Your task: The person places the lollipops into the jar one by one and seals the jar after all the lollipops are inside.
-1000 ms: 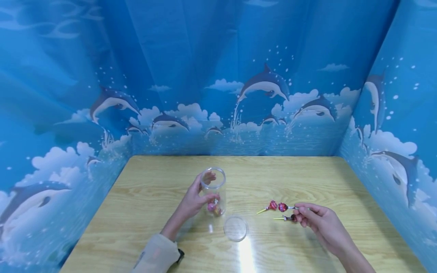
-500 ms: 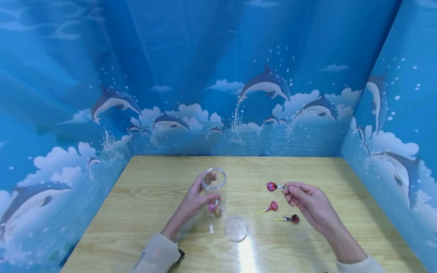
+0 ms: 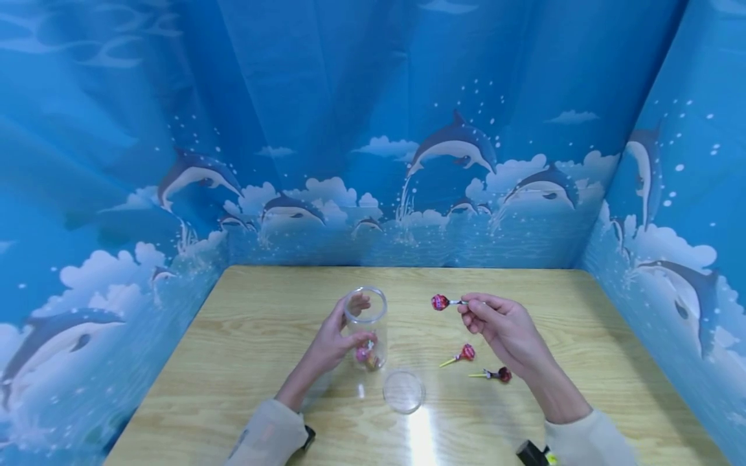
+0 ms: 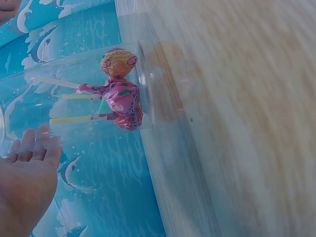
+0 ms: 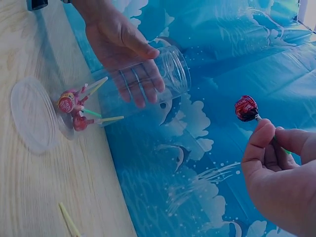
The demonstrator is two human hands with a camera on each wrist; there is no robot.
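Observation:
A clear plastic jar [image 3: 375, 327] stands upright on the table, its mouth uncovered. My left hand [image 3: 326, 343] holds it from the left, thumb on the near side and fingers round the far side. Several wrapped lollipops [image 4: 121, 98] sit heads down at the jar's bottom, their sticks pointing up. My right hand [image 3: 507, 333] pinches the stick of a red-wrapped lollipop [image 5: 246, 107] between thumb and fingers. Its candy head points left toward the jar, raised above the table.
The clear round lid [image 3: 403, 391] lies flat just in front of the jar. Two more lollipops, a red one [image 3: 467, 352] and a darker one [image 3: 504, 375], lie on the wooden table [image 3: 245, 362]. A dolphin-print curtain [image 3: 361, 129] surrounds the table's back and sides.
The right hand has lifted the lollipop off the table and carried it left and away from the body, nearer the jar. The left hand and jar have stayed in place.

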